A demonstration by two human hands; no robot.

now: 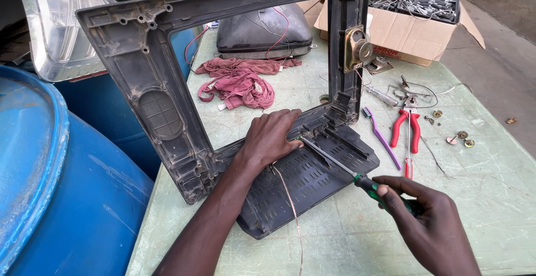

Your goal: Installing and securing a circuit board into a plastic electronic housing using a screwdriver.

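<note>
Right hand [430, 225], lower right of frame: fingers curled tight around the green-black handle of a screwdriver [335, 161]. Shaft runs up-left, tip at the bottom rail of the TV front frame [162, 86], just beside the left fingertips.
Left hand [271, 136], centre: palm down, fingers spread and pressed flat on that bottom rail, gripping nothing.
Frame stands upright, slightly tilted, on the green table [491, 198]; black vented base panel [301, 184] lies flat under it. Thin wire [290, 209] trails from the left wrist toward the bottom edge.
Right of the panel: purple toothbrush [382, 136], red pliers [406, 128], loose washers [460, 137].
Speaker [357, 50] on the frame's right upright.
Mid-table: pink rag [237, 83]; behind it, a picture tube [262, 30].
Upper right: cardboard box [413, 36] of metal parts.
Left edge: blue barrel [50, 186].
</note>
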